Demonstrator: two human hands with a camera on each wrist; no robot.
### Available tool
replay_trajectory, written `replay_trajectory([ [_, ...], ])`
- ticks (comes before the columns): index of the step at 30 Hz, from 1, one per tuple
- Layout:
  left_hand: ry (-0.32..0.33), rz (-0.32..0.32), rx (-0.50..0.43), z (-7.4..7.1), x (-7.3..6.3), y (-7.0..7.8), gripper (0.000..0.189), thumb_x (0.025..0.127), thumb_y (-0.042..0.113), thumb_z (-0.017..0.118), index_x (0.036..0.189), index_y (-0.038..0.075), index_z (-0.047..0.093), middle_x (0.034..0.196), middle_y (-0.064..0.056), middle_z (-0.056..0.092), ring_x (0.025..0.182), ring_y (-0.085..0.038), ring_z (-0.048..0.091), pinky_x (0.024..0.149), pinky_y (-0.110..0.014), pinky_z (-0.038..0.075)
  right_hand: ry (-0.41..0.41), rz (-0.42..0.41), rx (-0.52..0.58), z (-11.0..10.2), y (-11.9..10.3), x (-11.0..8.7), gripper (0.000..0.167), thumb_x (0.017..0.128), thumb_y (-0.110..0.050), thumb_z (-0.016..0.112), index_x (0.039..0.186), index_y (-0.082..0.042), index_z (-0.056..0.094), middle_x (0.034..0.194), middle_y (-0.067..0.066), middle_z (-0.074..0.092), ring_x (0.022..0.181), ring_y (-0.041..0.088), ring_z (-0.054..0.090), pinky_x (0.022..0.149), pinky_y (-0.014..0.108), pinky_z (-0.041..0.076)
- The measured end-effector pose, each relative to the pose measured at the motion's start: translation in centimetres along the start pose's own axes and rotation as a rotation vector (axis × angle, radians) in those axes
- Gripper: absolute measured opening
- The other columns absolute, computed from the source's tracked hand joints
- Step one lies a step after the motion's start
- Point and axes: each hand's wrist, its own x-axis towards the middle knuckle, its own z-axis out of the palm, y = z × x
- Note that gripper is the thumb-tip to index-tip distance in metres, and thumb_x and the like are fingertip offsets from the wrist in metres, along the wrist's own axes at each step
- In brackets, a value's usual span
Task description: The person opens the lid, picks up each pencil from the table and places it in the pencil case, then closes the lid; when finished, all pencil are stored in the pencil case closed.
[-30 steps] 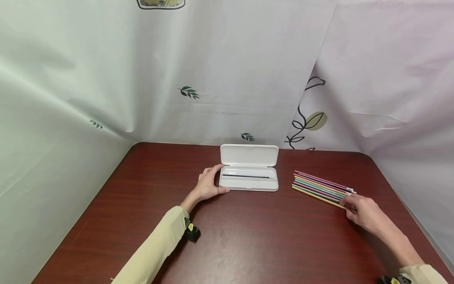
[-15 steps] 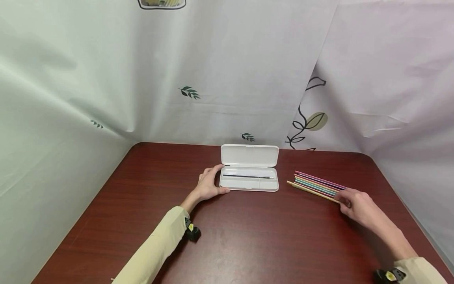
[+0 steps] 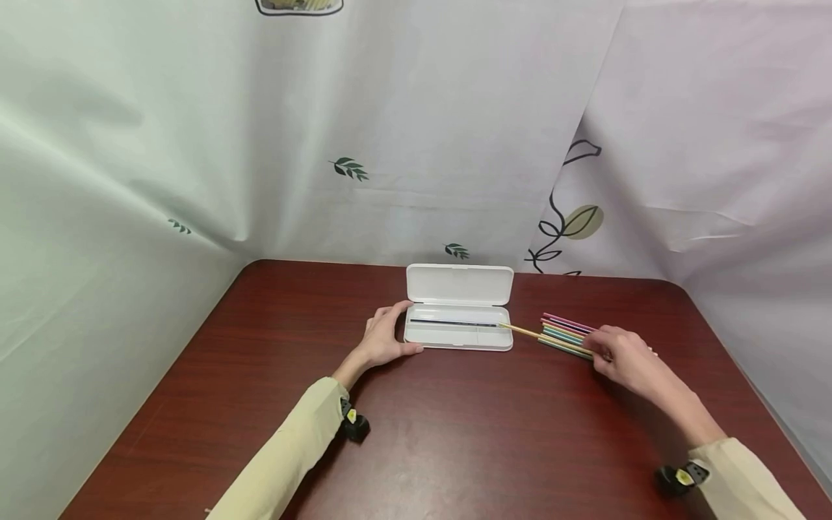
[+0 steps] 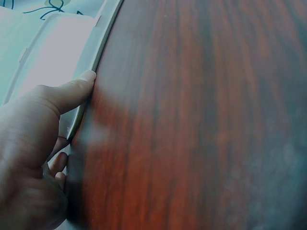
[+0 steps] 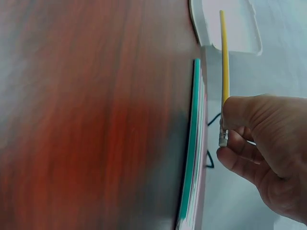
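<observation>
A white pencil case [image 3: 459,284] lies with its lid raised near the back of the table. One dark pencil [image 3: 451,323] rests inside it. My left hand [image 3: 380,341] grips the case's left end, thumb on the front edge [image 4: 76,93] and fingers towards the back. My right hand [image 3: 624,359] pinches a yellow pencil [image 5: 225,62] close to its eraser end. The pencil's other end reaches to the right side of the case. Below and behind that hand, several coloured pencils [image 3: 560,331] lie side by side, partly hidden by it.
The dark red-brown wooden table [image 3: 494,433] has rounded back corners. White patterned cloth [image 3: 416,144] hangs behind it and along both sides. A black wrist camera [image 3: 355,426] sits on the left forearm, another [image 3: 676,478] on the right.
My right hand has drawn the yellow pencil off the near side of the row and carried it left and slightly up towards the case. The left hand stays in place.
</observation>
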Motion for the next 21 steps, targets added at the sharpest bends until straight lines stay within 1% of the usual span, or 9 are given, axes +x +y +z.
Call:
replay_trajectory([
  [7,-0.010,-0.008,0.003,0.1,0.1,-0.2,0.091,0.073,0.032,0.089,0.149,0.013,0.043,0.139,-0.014,0.054,0.134,-0.033,0.037,0.105,-0.051,0.027,-0.001,-0.028,0.022,0.8,-0.9,2.3,0.028,0.066,0.012,0.073,0.086,-0.007,0.069,0.078,-0.006,0.055,0.069,0.009,0.048,0.058,0.032,0.043],
  [13,-0.002,0.004,0.007,0.1,0.1,-0.2,0.090,0.072,0.031,0.089,0.148,0.013,0.044,0.138,-0.014,0.055,0.133,-0.033,0.039,0.104,-0.052,0.027,0.001,-0.059,0.040,1.8,-1.2,4.0,0.028,0.066,0.012,0.071,0.084,-0.008,0.068,0.078,-0.007,0.054,0.068,0.009,0.048,0.058,0.033,0.043],
  [21,0.000,0.009,0.016,0.1,0.1,-0.1,0.090,0.073,0.031,0.089,0.148,0.013,0.044,0.138,-0.013,0.055,0.132,-0.033,0.039,0.104,-0.052,0.028,-0.059,-0.038,0.068,3.2,-1.8,6.1,0.024,0.070,0.010,0.070,0.083,-0.010,0.068,0.078,-0.004,0.056,0.070,0.014,0.050,0.062,0.037,0.045],
])
